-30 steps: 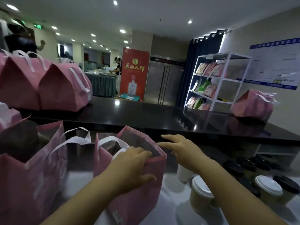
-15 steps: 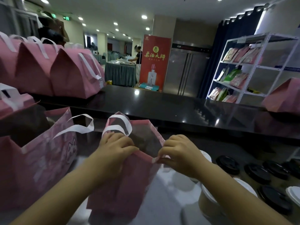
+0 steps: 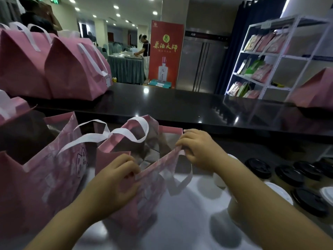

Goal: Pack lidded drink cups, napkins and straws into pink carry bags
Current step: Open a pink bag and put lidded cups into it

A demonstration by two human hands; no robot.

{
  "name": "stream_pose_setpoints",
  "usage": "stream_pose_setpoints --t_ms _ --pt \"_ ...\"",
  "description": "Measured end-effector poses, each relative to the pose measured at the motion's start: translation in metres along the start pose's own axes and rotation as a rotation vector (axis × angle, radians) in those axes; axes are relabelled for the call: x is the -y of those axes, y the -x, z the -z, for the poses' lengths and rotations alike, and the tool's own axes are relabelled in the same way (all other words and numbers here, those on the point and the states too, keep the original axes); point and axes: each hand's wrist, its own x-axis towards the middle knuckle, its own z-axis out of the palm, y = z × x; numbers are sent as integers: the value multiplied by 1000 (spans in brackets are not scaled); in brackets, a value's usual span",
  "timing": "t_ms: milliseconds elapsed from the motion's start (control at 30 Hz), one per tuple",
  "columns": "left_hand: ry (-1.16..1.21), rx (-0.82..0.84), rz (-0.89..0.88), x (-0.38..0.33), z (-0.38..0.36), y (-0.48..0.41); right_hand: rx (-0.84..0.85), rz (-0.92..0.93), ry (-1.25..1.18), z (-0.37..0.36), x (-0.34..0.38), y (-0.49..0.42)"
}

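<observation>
Left hand [image 3: 119, 179] and right hand [image 3: 196, 150] each pinch the near rim of the pink carry bag [image 3: 149, 192], fingers curled, mouth spread, bag standing on white table [image 3: 189, 231]. Lidded cups [image 3: 288, 175] sit near right forearm. Risk: limp bag collapses once released; forearm may knock cups.

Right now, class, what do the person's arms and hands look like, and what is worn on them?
The left hand and right hand are bare, with no gloves, rings, watch or bracelet visible. No sleeve shows on either arm up to the frame edge.
</observation>
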Motion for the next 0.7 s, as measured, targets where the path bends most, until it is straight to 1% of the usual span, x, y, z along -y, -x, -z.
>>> stream_pose_setpoints --t_ms 100,200,333,433,567,633,700 --pt "41 -26 21 14 5 -2 -55 40 55 4 0 2" --pt "7 -72 53 28 9 -4 -148 102 67 8 9 13" --pt "-3 -77 81 39 9 -13 -211 101 61 11 22 30" --pt "48 -72 64 41 7 -20 -215 52 45 12 28 39" --pt "143 -62 58 41 4 -28 -208 -81 -56 12 28 51" --pt "148 -68 40 41 4 -35 -293 -151 -113 13 23 59" --pt "96 -90 1 39 4 -43 -422 -230 -120 15 14 71"
